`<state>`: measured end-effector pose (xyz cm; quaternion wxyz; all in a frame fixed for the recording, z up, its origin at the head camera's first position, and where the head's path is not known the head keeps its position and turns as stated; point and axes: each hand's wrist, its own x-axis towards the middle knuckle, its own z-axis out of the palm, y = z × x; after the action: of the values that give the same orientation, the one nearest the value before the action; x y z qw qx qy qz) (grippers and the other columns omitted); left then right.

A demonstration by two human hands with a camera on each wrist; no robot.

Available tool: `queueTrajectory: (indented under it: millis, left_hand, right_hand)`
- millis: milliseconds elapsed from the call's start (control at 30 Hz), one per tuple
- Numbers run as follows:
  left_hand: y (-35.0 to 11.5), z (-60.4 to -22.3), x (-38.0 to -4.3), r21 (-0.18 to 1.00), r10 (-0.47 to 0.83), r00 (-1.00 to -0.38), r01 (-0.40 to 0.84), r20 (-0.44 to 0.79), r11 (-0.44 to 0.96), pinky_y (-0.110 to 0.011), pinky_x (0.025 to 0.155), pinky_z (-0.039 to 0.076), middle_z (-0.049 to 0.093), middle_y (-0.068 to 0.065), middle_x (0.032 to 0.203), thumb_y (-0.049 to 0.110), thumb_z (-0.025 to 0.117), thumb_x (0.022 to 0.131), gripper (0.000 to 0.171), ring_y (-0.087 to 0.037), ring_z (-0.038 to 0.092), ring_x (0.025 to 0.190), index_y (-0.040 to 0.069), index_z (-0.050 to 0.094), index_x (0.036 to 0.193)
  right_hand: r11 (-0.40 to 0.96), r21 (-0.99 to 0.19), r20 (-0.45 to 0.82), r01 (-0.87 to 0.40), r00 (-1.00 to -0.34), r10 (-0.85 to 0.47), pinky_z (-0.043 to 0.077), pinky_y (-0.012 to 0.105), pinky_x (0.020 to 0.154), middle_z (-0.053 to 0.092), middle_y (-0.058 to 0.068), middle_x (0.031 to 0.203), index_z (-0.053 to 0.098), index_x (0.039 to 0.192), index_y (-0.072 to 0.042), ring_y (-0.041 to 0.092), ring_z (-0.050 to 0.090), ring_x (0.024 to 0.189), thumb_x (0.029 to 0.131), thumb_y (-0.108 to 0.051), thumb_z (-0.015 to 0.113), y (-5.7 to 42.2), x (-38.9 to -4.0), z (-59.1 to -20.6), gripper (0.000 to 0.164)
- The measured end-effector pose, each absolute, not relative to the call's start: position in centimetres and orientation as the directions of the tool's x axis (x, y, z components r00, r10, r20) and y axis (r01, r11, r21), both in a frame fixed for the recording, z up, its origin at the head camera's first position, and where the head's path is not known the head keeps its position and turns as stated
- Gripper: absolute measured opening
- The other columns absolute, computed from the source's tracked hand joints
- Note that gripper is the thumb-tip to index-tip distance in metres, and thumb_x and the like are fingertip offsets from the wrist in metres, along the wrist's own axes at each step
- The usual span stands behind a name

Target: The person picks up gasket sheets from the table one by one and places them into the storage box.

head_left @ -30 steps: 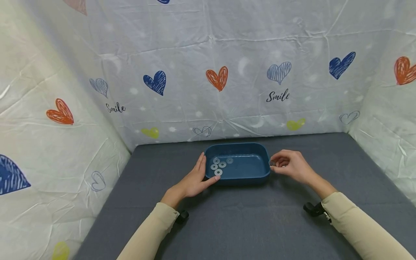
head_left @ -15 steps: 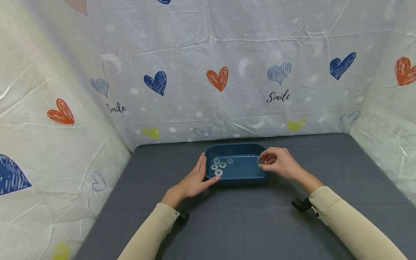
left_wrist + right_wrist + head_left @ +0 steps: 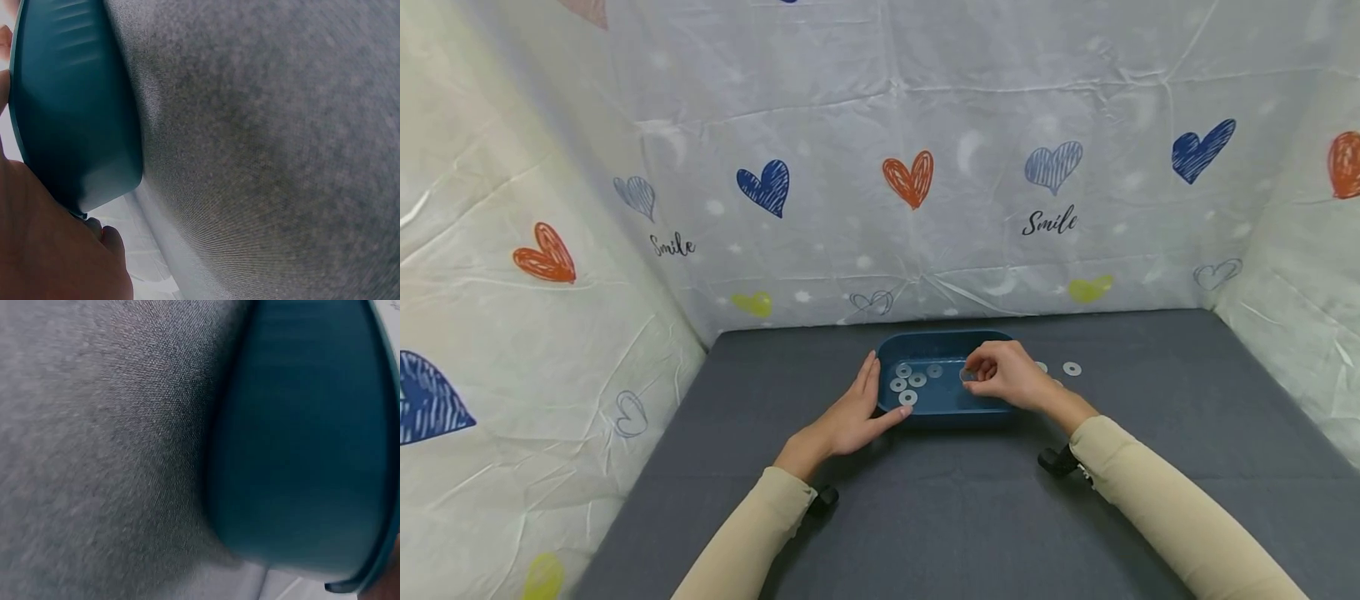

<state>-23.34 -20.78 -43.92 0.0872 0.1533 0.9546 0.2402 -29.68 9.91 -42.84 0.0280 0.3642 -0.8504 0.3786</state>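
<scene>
A blue rectangular tray [image 3: 947,410] stands on the dark table in the head view. Several flat, pale washers [image 3: 917,380] lie at the left end of its floor. My left hand [image 3: 842,417] rests against the tray's left end, fingers straight along the side and thumb at the near rim. Over the tray's right half, my right hand [image 3: 1018,379] pinches one washer [image 3: 966,376] between thumb and fingertips. Both wrist views show the tray's outer wall [image 3: 75,119] close up; the pinched washer is hidden there.
On the table to the right of the tray lies another washer [image 3: 1072,368], with more pale washers partly hidden behind my right hand. A white curtain [image 3: 827,242] printed with hearts hangs behind the grey table cloth [image 3: 925,517] and along both sides.
My right hand has moved left, from beside the tray's right end to over its inside, carrying the washer. Washers on the table behind it now show. My left hand stays on the tray.
</scene>
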Motion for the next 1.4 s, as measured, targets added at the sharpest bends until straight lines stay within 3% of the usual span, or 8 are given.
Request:
queueTrajectory:
  millis: [233,600,1000,1400]
  left_hand:
    - [-20.7,-43.8,-23.4,0.483,0.327,-0.940,0.244,-0.094,0.841,-0.052,0.123,0.021,-0.020,-0.002,0.170,0.079,0.041,0.095,0.111,-0.028,0.004,0.158,0.009,-0.009,0.164]
    - [-20.7,-43.9,-23.4,0.481,0.320,-0.942,0.235,-0.102,0.845,-0.052,0.123,0.021,-0.019,-0.004,0.171,0.079,0.042,0.094,0.111,-0.028,0.005,0.158,0.008,-0.008,0.164]
    - [-20.8,-43.9,-23.4,0.473,0.324,-0.940,0.236,-0.112,0.849,-0.051,0.123,0.022,-0.020,-0.002,0.170,0.080,0.039,0.094,0.110,-0.026,0.004,0.158,0.010,-0.009,0.163]
    - [-20.8,-43.9,-23.5,0.473,0.326,-0.939,0.241,-0.107,0.848,-0.051,0.123,0.022,-0.014,-0.008,0.172,0.081,0.039,0.094,0.111,-0.027,0.005,0.158,0.009,-0.008,0.164]
  right_hand:
    - [0.454,-0.599,0.330,-0.659,-0.720,-0.610,0.055,0.030,0.070,0.067,0.002,0.086,0.076,0.101,-0.004,0.010,0.063,0.073,0.087,-0.012,0.081,8.7,-30.4,-42.8,0.017]
    - [0.506,-0.602,0.221,-0.618,-0.738,-0.638,0.055,0.029,0.069,0.071,0.004,0.090,0.077,0.101,-0.005,0.009,0.063,0.074,0.088,-0.013,0.081,6.4,-31.2,-43.2,0.016]
    - [0.544,-0.555,0.124,-0.629,-0.709,-0.694,0.057,0.033,0.076,0.074,0.007,0.093,0.077,0.099,-0.001,0.015,0.066,0.081,0.087,-0.011,0.081,4.1,-32.3,-44.1,0.016]
    - [0.589,-0.534,0.107,-0.606,-0.740,-0.664,0.058,0.037,0.082,0.075,0.008,0.096,0.078,0.104,0.001,0.017,0.067,0.085,0.085,-0.011,0.082,3.0,-33.5,-44.6,0.023]
